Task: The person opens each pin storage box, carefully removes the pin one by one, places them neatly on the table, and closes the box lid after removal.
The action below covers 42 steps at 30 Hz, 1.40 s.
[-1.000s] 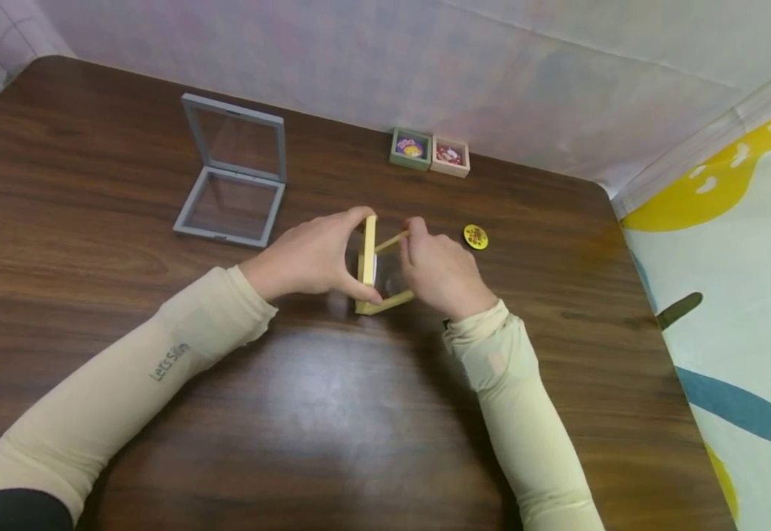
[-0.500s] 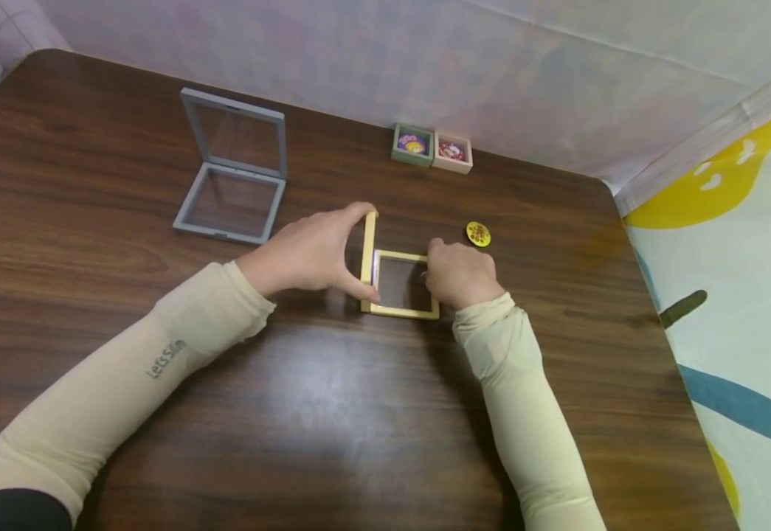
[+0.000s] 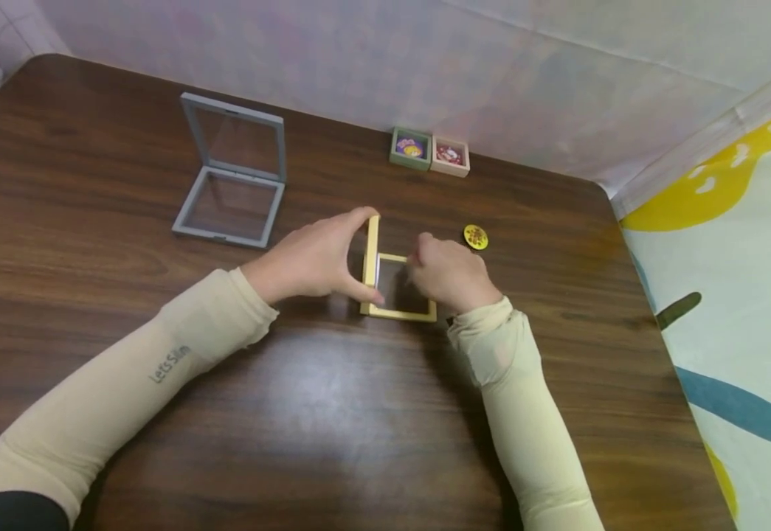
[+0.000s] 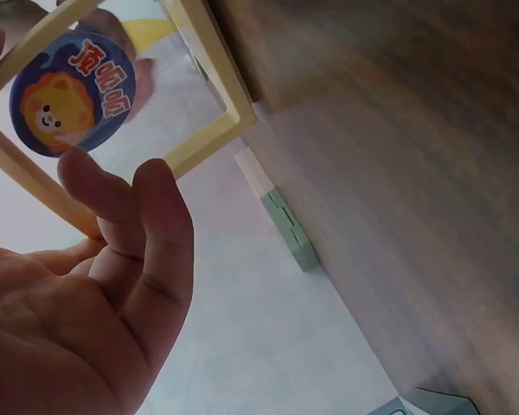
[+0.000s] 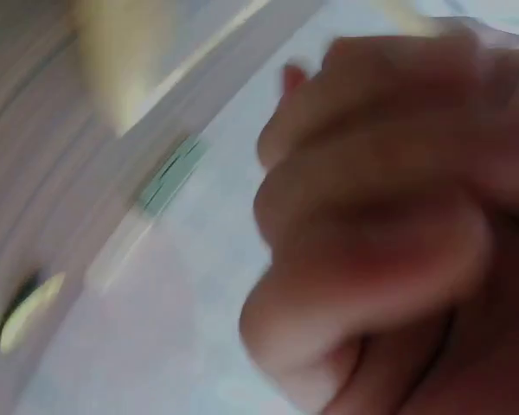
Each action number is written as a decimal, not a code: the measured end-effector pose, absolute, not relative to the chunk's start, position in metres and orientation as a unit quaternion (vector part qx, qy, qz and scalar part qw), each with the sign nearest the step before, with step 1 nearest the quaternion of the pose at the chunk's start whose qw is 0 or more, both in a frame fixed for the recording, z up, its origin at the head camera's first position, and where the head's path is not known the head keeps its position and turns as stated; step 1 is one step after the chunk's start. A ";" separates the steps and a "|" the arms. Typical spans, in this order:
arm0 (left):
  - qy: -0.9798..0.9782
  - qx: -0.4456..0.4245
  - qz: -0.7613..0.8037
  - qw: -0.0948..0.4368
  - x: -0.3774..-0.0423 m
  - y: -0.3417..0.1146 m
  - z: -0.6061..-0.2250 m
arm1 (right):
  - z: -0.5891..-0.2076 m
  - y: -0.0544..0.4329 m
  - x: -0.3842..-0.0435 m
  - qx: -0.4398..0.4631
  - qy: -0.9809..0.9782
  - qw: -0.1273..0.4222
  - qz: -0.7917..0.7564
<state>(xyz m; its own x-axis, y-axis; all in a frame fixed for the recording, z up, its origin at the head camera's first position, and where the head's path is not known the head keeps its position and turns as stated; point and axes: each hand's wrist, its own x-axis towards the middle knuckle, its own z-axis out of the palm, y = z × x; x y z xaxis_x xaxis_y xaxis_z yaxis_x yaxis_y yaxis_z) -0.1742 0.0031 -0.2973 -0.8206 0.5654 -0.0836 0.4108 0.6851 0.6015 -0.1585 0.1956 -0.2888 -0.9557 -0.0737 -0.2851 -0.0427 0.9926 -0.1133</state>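
Observation:
A yellow frame box lies open in mid-table. My left hand (image 3: pixel 312 258) grips its upright lid (image 3: pixel 372 247) between thumb and fingers. In the left wrist view the lid (image 4: pixel 216 69) holds a round blue lion badge (image 4: pixel 73 93) in its clear film, just above my left hand's fingers (image 4: pixel 138 233). The box's base (image 3: pixel 398 313) lies flat to the lid's right. My right hand (image 3: pixel 454 276) hovers over the base with its fingers curled, close to the lid; I see nothing in it. The right wrist view is blurred and shows only the curled right hand (image 5: pixel 389 225).
A grey frame box (image 3: pixel 232 173) stands open at the back left. A small green box (image 3: pixel 410 147) and a pink box (image 3: pixel 450 156) sit side by side near the wall. A yellow badge (image 3: pixel 475 236) lies right of my hands. The table's right edge (image 3: pixel 657 310) meets a patterned cloth.
The yellow base swung down from tilted to flat on the table. My right hand left its right edge and moved left over it. The left hand kept the lid upright.

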 end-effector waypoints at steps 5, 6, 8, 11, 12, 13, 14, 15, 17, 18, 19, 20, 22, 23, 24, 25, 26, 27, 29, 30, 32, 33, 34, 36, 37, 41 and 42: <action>0.908 0.273 0.291 0.131 -0.174 0.003 -0.297 | -0.280 0.190 -0.154 -0.073 0.943 0.218 -0.241; 0.907 0.274 0.290 0.131 -0.175 0.003 -0.297 | -0.279 0.190 -0.154 -0.074 0.934 0.232 -0.263; 0.907 0.276 0.291 0.131 -0.174 0.003 -0.296 | -0.279 0.189 -0.154 -0.077 0.922 0.250 -0.286; 0.906 0.277 0.289 0.135 -0.175 0.003 -0.296 | -0.281 0.189 -0.154 -0.081 0.909 0.272 -0.306; 0.906 0.277 0.289 0.137 -0.175 0.003 -0.296 | -0.282 0.189 -0.155 -0.084 0.907 0.276 -0.308; 0.907 0.276 0.288 0.138 -0.176 0.003 -0.296 | -0.282 0.189 -0.155 -0.085 0.906 0.277 -0.309; 0.907 0.276 0.287 0.138 -0.176 0.003 -0.296 | -0.282 0.188 -0.155 -0.088 0.904 0.280 -0.310; 0.907 0.276 0.285 0.139 -0.176 0.003 -0.296 | -0.283 0.188 -0.155 -0.090 0.904 0.281 -0.309; 0.908 0.277 0.284 0.139 -0.176 0.003 -0.296 | -0.283 0.188 -0.155 -0.091 0.904 0.279 -0.309; 0.907 0.277 0.284 0.138 -0.176 0.003 -0.296 | -0.283 0.188 -0.155 -0.092 0.904 0.279 -0.310; 0.907 0.278 0.284 0.138 -0.176 0.003 -0.296 | -0.283 0.188 -0.155 -0.092 0.903 0.279 -0.313; 0.907 0.278 0.283 0.139 -0.176 0.003 -0.296 | -0.283 0.188 -0.155 -0.092 0.903 0.280 -0.314; 0.907 0.277 0.284 0.138 -0.176 0.003 -0.296 | -0.284 0.188 -0.155 -0.091 0.902 0.280 -0.316; 0.908 0.277 0.284 0.138 -0.176 0.004 -0.296 | -0.284 0.188 -0.155 -0.091 0.902 0.280 -0.315; 0.908 0.277 0.284 0.138 -0.176 0.003 -0.296 | -0.284 0.188 -0.155 -0.089 0.902 0.281 -0.315; 0.908 0.276 0.284 0.138 -0.176 0.003 -0.296 | -0.285 0.187 -0.156 -0.087 0.902 0.281 -0.315; 0.908 0.276 0.285 0.138 -0.175 0.003 -0.296 | -0.285 0.186 -0.156 -0.084 0.903 0.280 -0.315; 0.907 0.275 0.287 0.137 -0.175 0.003 -0.296 | -0.286 0.185 -0.155 -0.081 0.903 0.278 -0.317; 0.907 0.274 0.289 0.137 -0.175 0.003 -0.297 | -0.287 0.183 -0.155 -0.074 0.902 0.277 -0.324; 0.907 0.274 0.290 0.136 -0.175 0.003 -0.297 | -0.288 0.182 -0.155 -0.069 0.901 0.275 -0.328; 0.906 0.274 0.293 0.136 -0.175 0.003 -0.297 | -0.289 0.180 -0.155 -0.065 0.899 0.273 -0.337; 0.906 0.274 0.294 0.135 -0.175 0.003 -0.297 | -0.290 0.180 -0.155 -0.063 0.897 0.272 -0.342; 0.905 0.275 0.294 0.134 -0.175 0.003 -0.297 | -0.290 0.179 -0.155 -0.062 0.896 0.271 -0.346; 0.904 0.276 0.297 0.133 -0.175 0.003 -0.297 | -0.291 0.178 -0.155 -0.060 0.895 0.268 -0.351; 0.904 0.276 0.298 0.134 -0.175 0.003 -0.297 | -0.292 0.178 -0.155 -0.058 0.895 0.266 -0.352; 0.906 0.273 0.295 0.134 -0.174 0.003 -0.297 | -0.294 0.178 -0.156 -0.048 0.896 0.272 -0.347; 0.907 0.272 0.293 0.134 -0.174 0.003 -0.297 | -0.295 0.178 -0.156 -0.046 0.896 0.276 -0.344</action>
